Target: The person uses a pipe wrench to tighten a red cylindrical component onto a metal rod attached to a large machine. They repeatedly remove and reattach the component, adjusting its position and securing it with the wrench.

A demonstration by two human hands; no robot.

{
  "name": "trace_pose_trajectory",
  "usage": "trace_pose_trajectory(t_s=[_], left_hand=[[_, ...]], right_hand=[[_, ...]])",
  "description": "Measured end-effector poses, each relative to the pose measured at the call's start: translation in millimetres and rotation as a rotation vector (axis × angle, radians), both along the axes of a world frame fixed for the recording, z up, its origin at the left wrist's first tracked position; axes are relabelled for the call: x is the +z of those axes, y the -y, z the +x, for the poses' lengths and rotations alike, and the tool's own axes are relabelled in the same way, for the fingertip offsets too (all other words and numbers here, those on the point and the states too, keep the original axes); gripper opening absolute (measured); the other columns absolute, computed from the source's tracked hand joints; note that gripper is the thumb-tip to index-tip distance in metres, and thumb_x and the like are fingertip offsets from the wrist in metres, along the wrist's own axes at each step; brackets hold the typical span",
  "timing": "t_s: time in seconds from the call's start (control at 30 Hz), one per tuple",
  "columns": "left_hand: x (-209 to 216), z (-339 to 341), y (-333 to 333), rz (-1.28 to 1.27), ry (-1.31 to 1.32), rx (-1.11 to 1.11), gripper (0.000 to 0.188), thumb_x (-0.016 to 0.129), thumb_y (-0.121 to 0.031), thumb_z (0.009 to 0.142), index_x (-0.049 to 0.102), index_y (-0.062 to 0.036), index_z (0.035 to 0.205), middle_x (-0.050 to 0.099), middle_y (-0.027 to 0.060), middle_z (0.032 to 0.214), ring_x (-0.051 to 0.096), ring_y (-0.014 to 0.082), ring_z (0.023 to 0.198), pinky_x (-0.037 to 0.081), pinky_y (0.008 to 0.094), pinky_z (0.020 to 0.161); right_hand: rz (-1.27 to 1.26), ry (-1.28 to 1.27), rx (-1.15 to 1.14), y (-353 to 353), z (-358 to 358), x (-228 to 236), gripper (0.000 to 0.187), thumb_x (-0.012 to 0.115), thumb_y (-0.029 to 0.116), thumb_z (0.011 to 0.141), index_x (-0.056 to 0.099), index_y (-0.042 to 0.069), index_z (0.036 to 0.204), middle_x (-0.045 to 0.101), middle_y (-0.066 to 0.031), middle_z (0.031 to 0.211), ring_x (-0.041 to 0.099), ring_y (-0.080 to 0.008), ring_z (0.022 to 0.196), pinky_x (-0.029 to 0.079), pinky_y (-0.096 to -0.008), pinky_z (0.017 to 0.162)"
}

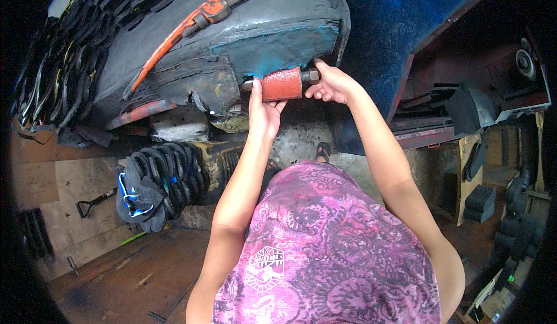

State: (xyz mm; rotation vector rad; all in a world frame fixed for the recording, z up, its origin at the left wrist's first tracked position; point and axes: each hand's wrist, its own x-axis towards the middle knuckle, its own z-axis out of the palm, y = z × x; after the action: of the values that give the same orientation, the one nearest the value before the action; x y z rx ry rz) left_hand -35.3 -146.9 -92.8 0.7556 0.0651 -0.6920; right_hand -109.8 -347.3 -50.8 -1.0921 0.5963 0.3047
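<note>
A rough-surfaced red cylinder (282, 86) lies across both my hands at the near edge of the worn grey bench top (278, 10). A dark metal bolt runs lengthwise through it, and a hex nut (311, 76) sits at its right end. My left hand (265, 110) is closed about the cylinder's left part, thumb up along its end and fingers underneath. At the right end, my right hand (338, 85) has its fingers curled around the nut, partly hiding the bolt's tip. Farther left on the bench rests an orange pipe wrench (177, 38), beyond reach of either hand's fingers.
Stacked black curved pieces (64, 63) crowd the far left. A bundle of dark pieces (165, 179) stands below the bench. A red-handled tool (139, 114) lies along the bench's near edge. To the right rises a blue panel (383, 51), beside an open red-edged housing (423, 131).
</note>
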Motion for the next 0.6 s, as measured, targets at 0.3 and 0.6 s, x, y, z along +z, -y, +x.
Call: trace_pose_trajectory(t_s=[0.3, 0.6], left_hand=[[6, -2, -2, 0.005, 0.006, -0.030, 0.065, 0.057, -0.055, 0.091, 0.042, -0.0093, 0.135, 0.048, 0.0109, 0.135, 0.047, 0.0281, 0.124, 0.038, 0.0501, 0.104], [14, -6, 0, 0.035, 0.006, -0.026, 0.069, 0.058, -0.056, 0.090, 0.040, -0.0080, 0.136, 0.046, 0.0122, 0.137, 0.046, 0.0280, 0.125, 0.037, 0.0489, 0.106]], right_hand=[[0.088, 0.017, 0.006, 3, -4, -3, 0.030, 0.061, 0.037, 0.093, 0.058, 0.008, 0.101, 0.062, -0.0031, 0.081, 0.053, -0.0084, 0.061, 0.041, -0.0201, 0.047], [0.053, 0.131, 0.005, 4, -9, -14, 0.035, 0.065, 0.041, 0.089, 0.059, 0.008, 0.100, 0.060, 0.0002, 0.081, 0.054, -0.0074, 0.063, 0.040, -0.0177, 0.049]])
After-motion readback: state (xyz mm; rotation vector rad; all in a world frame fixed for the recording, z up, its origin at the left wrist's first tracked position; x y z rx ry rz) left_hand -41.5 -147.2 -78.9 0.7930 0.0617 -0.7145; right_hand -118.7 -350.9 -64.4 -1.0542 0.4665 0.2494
